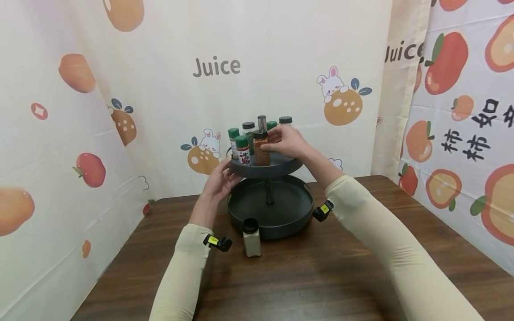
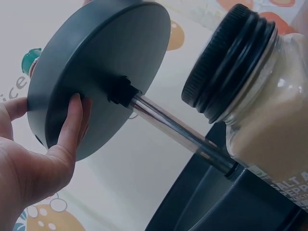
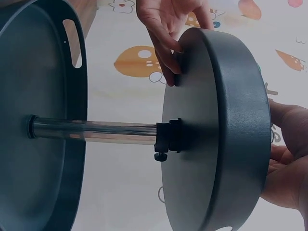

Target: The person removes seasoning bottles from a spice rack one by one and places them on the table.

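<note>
My right hand (image 1: pixel 290 141) pinches a spice jar (image 1: pixel 262 155) of orange-brown contents with a dark lid, on the upper tray (image 1: pixel 277 169) of a black two-tier rack. At that tray's left side, my left hand (image 1: pixel 217 182) grips the edge. In the left wrist view, its thumb is at the rim and its fingers (image 2: pixel 72 120) reach beneath the tray. Green-capped bottles (image 1: pixel 243 154) and black-lidded jars (image 1: pixel 285 120) stand around the held jar. The right wrist view shows the tray's underside (image 3: pixel 192 115), which hides the right fingertips and jar.
The lower tray (image 1: pixel 277 232) sits on the brown wooden table (image 1: pixel 305 276), joined to the upper one by a central post (image 1: pixel 269 191). A black-lidded jar of beige powder (image 1: pixel 252 243) stands before it. Fruit-print curtains (image 1: pixel 273 89) surround the table.
</note>
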Available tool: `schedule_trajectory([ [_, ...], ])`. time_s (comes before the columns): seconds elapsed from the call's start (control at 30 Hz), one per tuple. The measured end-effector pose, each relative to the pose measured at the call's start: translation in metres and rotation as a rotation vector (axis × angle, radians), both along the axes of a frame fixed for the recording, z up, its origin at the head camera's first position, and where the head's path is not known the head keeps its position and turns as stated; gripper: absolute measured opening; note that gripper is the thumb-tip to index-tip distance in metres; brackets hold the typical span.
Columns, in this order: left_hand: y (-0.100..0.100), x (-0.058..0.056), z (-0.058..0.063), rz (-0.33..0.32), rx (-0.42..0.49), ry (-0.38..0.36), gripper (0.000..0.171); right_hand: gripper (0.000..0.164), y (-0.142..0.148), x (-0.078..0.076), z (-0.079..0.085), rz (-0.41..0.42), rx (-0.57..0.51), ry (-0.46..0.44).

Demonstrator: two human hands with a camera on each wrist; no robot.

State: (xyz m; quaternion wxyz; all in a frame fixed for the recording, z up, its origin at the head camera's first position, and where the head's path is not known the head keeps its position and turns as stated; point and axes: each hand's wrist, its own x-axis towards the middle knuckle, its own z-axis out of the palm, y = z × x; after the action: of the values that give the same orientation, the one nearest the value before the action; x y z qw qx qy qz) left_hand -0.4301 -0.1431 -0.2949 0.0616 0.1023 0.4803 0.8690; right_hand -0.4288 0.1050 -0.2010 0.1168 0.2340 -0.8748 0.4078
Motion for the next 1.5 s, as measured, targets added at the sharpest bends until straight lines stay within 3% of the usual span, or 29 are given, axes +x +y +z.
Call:
schedule_trajectory([
  [0.17,0.000,0.001,-0.001,-0.004,0.000,-0.005,0.061,0.061,0.001,-0.001,-0.001,-0.008,0.024,0.012],
  [0.77,-0.001,0.000,0.002,0.000,-0.009,-0.002,0.061,0.062,0.012,0.012,0.004,0.001,0.051,0.027],
  [1.07,0.000,0.001,-0.001,0.008,-0.016,0.001,0.059,0.070,0.010,0.006,0.005,0.114,0.069,-0.098],
  [1.2,0.001,0.002,-0.002,0.010,-0.019,0.004,0.055,0.072,0.007,0.003,0.005,0.120,0.085,-0.122],
  [1.5,0.000,0.004,-0.001,0.016,-0.013,0.001,0.058,0.058,0.000,-0.006,0.007,0.149,0.043,-0.203],
])
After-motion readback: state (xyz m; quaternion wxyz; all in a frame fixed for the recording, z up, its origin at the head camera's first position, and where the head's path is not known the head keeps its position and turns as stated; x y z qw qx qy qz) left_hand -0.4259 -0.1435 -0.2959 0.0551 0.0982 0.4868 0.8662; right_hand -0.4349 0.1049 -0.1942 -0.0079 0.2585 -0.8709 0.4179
